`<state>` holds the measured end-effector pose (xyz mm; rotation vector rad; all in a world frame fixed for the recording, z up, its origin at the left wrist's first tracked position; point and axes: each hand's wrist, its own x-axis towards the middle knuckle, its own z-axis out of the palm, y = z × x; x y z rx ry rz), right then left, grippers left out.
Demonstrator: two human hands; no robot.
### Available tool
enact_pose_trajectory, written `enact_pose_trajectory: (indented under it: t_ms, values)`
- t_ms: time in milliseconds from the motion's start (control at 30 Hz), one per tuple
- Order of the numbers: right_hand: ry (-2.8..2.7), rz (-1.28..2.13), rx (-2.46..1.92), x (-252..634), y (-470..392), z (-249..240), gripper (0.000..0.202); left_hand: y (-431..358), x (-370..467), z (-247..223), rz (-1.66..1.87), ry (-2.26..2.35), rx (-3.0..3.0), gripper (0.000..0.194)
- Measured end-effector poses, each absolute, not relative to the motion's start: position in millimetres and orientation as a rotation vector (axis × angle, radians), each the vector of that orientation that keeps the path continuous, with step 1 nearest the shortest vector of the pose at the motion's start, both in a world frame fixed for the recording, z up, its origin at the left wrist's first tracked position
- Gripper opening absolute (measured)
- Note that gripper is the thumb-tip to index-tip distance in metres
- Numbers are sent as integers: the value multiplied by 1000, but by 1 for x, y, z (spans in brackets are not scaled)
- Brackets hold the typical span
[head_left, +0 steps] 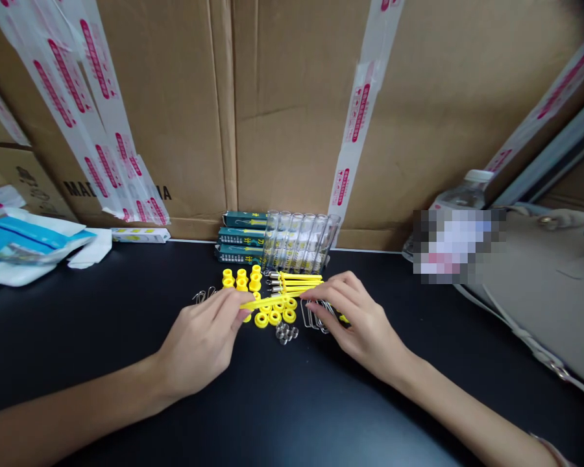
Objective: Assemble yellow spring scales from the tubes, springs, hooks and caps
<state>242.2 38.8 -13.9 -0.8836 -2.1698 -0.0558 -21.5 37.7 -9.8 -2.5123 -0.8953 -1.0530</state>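
Note:
My left hand pinches the left end of a thin yellow plastic stick. The fingertips of my right hand close on its right end. Beneath and around the stick lie yellow ring-shaped caps, and more yellow caps stand behind it. Behind the stick, several yellow rods with metal tips lie side by side. Small metal rings sit in front of the caps. Bent metal wires lie by my right fingers, partly hidden; other wires are behind my left hand.
Clear tubes stand in a row beside stacked green boxes, against a cardboard wall. A bottle and a beige bag are at right; blue-white packaging is at left.

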Motion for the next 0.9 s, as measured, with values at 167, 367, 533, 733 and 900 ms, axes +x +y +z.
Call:
enact_pose_trajectory:
  t_ms: [167, 367, 533, 733, 900]
  values:
    - [-2262, -6, -940, 242, 41, -19, 17, 36, -20, -9, -1049, -920, -2590, 18]
    - [-2328, -66, -966, 240, 42, -22, 21, 36, -22, -14, -1078, -964, -2607, 20]
    - [-2339, -137, -976, 239, 43, -24, 23, 38, -21, -14, -1096, -934, -2634, 18]
    - [-2322, -156, -939, 237, 43, -26, 14, 38, -21, -13, -1137, -876, -2693, 18]
    - [-2227, -119, -895, 237, 44, -26, 9, 38, -22, -14, -1150, -879, -2728, 17]
